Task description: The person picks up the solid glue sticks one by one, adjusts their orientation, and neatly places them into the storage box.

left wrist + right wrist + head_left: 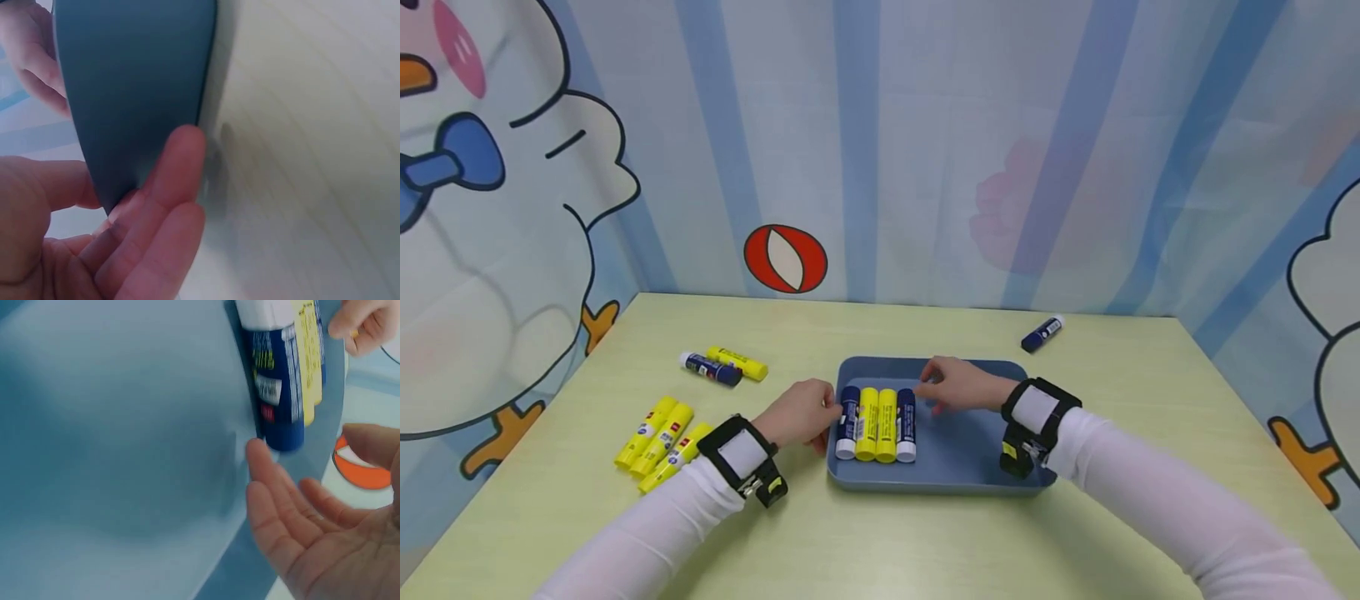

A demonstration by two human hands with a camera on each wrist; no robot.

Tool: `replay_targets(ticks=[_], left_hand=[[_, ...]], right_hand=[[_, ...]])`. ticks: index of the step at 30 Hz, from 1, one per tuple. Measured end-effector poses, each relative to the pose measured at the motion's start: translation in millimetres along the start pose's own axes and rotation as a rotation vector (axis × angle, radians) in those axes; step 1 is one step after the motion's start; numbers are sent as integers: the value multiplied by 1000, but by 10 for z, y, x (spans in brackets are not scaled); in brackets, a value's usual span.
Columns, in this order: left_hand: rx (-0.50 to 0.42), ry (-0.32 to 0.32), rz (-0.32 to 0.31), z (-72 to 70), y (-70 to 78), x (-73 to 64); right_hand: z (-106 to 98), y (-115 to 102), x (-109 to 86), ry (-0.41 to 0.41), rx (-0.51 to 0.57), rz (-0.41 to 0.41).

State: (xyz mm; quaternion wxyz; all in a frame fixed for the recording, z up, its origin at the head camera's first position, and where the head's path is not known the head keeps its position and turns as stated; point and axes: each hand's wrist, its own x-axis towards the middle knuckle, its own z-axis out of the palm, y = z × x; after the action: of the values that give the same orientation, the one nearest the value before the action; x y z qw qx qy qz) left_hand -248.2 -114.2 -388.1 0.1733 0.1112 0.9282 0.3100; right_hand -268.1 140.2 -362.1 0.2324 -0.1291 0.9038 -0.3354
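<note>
In the head view a grey-blue tray (966, 454) holds a row of glue sticks at its left end: a dark blue one (847, 421), a yellow one (867, 425), another yellow one (887, 425) and a second dark blue one (906, 425). My left hand (801, 412) grips the tray's left edge, thumb at the rim and fingers against the outer wall (134, 81). Over the tray, my right hand (966, 385) is beside the right-hand blue stick. The right wrist view has its fingertips (256, 453) right by that stick's blue end, fingers loosely extended and holding nothing.
Left of the tray, several yellow glue sticks (662, 437) lie side by side on the pale table (925, 546). Behind them are a blue stick (711, 368) and a yellow one (739, 363). Another blue stick (1042, 333) lies at the back right. A printed curtain (917, 167) borders the table.
</note>
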Motion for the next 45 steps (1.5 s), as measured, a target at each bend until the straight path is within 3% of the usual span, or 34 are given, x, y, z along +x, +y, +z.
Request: replay_targets(ticks=[5, 14, 17, 20, 26, 30, 36, 45], left_hand=[[3, -1, -2, -4, 4, 15], [16, 5, 2, -3, 16, 6], [22, 7, -2, 1, 1, 7], [22, 8, -3, 4, -21, 8], [14, 10, -10, 11, -43, 7], [7, 12, -13, 13, -48, 1], [7, 18, -4, 8, -58, -8], [-3, 19, -7, 0, -30, 17]], right_hand=[[-216, 143, -181, 41, 9, -144], [-590, 343, -440, 225, -19, -211], [-694, 439, -471, 307, -30, -195], [-768, 582, -450, 406, -45, -134], [-879, 895, -355, 655, -96, 87], [-943, 1058, -263, 749, -72, 214], [-942, 1249, -109, 747, 37, 328], [-904, 1355, 39, 649, 10, 486]])
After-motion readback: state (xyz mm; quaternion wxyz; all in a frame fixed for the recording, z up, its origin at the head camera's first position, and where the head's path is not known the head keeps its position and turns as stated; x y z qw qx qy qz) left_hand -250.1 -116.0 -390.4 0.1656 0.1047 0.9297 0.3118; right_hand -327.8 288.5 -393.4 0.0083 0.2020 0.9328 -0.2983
